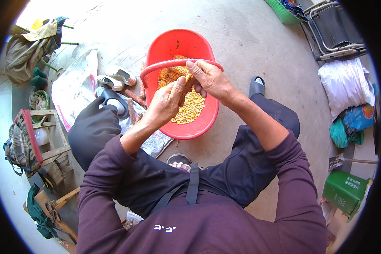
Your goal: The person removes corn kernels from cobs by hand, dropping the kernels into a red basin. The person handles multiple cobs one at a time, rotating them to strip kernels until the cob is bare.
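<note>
Both hands meet over a red plastic basket (193, 133) on the floor between my legs. My left hand (168, 101) grips a mostly stripped corn cob (186, 90), its thumb lying along the cob. My right hand (209, 77) holds the cob's upper end, where some yellow kernels remain under the thumb. The basket's handle (165, 64) arches just behind my fingers. Loose yellow kernels (190, 109) cover the near part of the basket's bottom. Unshelled corn ears (163, 74) lie in its far part, partly hidden by the handle and my hands.
Bare cobs (135, 96) lie left of the basket, near a white woven sack (73, 85) and a pair of shoes (117, 77). A wooden chair (55, 152) stands farther left. On the right are a folded chair (333, 28), a white bag (346, 85) and a green bin (344, 192).
</note>
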Action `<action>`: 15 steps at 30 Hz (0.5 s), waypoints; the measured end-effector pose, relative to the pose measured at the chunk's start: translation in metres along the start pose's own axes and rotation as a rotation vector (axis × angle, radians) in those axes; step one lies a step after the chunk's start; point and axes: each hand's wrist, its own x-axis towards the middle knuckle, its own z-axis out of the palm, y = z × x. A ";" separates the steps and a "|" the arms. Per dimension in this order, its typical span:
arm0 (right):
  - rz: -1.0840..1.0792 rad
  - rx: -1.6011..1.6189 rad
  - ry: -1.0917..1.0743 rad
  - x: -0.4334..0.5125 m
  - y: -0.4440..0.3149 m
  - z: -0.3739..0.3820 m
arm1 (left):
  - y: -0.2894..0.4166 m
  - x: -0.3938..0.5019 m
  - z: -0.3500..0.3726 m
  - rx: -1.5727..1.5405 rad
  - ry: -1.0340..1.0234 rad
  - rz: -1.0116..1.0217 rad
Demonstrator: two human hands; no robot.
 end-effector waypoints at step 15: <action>-0.307 -0.214 0.064 0.002 0.013 0.005 | 0.016 0.002 -0.013 -0.397 -0.072 -0.443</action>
